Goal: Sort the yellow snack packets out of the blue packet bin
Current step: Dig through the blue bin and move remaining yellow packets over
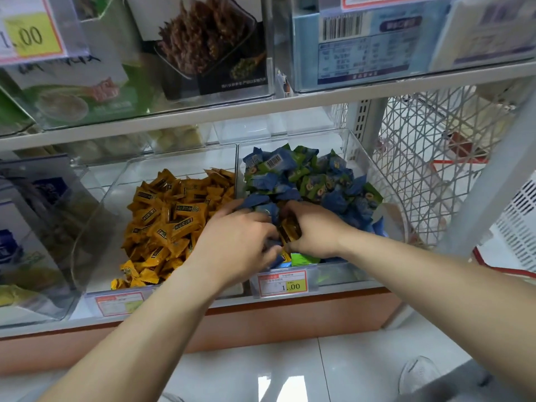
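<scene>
A clear bin [352,146] on the lower shelf holds a heap of blue and green packets [307,178]. Both my hands are in its front part. My right hand [314,230] grips a yellow snack packet [290,231] among the blue ones. My left hand [240,242] lies beside it with fingers curled into the packets, touching the same yellow packet; what it holds is hidden. Another bit of yellow packet [285,256] shows under the hands. The clear bin [121,181] to the left holds a pile of yellow packets [171,224].
An upper shelf [261,107] with boxed goods overhangs the bins. Price tags [282,283] hang on the bin fronts. A white lattice basket [429,158] stands to the right. More clear bins [37,233] sit at far left. Tiled floor and my shoe [417,372] lie below.
</scene>
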Demonstrator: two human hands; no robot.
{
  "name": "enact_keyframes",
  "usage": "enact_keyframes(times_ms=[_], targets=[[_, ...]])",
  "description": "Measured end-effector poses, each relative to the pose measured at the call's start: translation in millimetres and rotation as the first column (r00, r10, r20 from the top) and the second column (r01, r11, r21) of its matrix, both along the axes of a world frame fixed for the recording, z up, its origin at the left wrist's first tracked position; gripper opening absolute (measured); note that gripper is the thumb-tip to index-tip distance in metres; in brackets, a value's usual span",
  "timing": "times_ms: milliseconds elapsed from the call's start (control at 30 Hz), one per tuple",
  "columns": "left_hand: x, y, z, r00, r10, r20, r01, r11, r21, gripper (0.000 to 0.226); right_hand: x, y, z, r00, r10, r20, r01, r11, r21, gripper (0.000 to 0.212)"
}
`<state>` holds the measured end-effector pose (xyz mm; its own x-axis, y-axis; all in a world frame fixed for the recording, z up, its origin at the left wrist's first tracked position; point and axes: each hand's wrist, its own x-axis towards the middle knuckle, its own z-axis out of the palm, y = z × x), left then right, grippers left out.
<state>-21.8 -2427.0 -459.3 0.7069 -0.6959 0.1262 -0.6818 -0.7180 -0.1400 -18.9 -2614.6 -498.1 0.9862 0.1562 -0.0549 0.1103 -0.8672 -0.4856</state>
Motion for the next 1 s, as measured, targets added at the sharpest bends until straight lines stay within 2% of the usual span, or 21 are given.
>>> enact_keyframes(times_ms=[100, 267, 333, 400, 467, 667, 733, 833, 933, 1000], targets=[[1.0, 2.1, 0.5, 1.000, -0.007, -0.023, 0.007, 1.000, -0.021, 0.034, 0.7, -6.2, 4.1, 0.995, -0.020, -0.094, 0.026, 0.998, 0.063, 0.070], [0.9, 3.5, 0.9, 0.999, -0.019, -0.041, 0.016, 0.997, -0.079, 0.031, 1.7, -14.8, 11.3, 0.990, 0.017, -0.143, -0.003, 0.995, 0.099, 0.046], [-1.2, 1.9, -0.4, 0.999, 0.000, -0.037, -0.003, 0.996, -0.087, 0.034, 0.5, -12.5, 10.3, 0.986, 0.036, -0.160, -0.025, 0.997, 0.069, 0.040], [-2.2, 1.0, -0.7, 0.999, 0.007, -0.036, -0.010, 0.996, -0.091, 0.040, -0.2, -8.1, 7.3, 0.978, 0.043, -0.203, -0.021, 0.994, 0.108, 0.033], [-2.2, 1.0, -0.5, 0.999, 0.004, -0.041, -0.009, 0.995, -0.103, 0.040, 0.1, -3.1, 5.2, 0.967, 0.055, -0.250, -0.015, 0.987, 0.160, 0.037], [-1.4, 1.6, -2.1, 0.999, -0.019, -0.036, 0.015, 0.991, -0.132, 0.036, 1.6, -3.3, 9.1, 0.955, 0.033, -0.293, 0.020, 0.985, 0.174, 0.057], [0.2, 3.0, -2.3, 0.999, -0.034, -0.039, 0.028, 0.991, -0.134, 0.033, 1.7, -9.8, 18.4, 0.963, 0.017, -0.269, 0.033, 0.983, 0.182, 0.057], [1.8, 4.2, -3.3, 0.999, -0.042, -0.021, 0.038, 0.988, -0.149, 0.034, -2.1, -25.6, 38.4, 0.965, -0.001, -0.264, 0.055, 0.979, 0.197, 0.046], [0.7, 1.5, -4.6, 0.999, -0.012, -0.042, 0.001, 0.964, -0.267, 0.058, -11.8, -40.7, 54.0, 0.966, 0.005, -0.258, 0.085, 0.937, 0.338, 0.030], [-0.6, 0.3, -2.8, 0.995, -0.010, -0.098, -0.030, 0.919, -0.392, 0.077, -17.9, -41.8, 61.3, 0.967, 0.005, -0.255, 0.109, 0.896, 0.431, 0.030]])
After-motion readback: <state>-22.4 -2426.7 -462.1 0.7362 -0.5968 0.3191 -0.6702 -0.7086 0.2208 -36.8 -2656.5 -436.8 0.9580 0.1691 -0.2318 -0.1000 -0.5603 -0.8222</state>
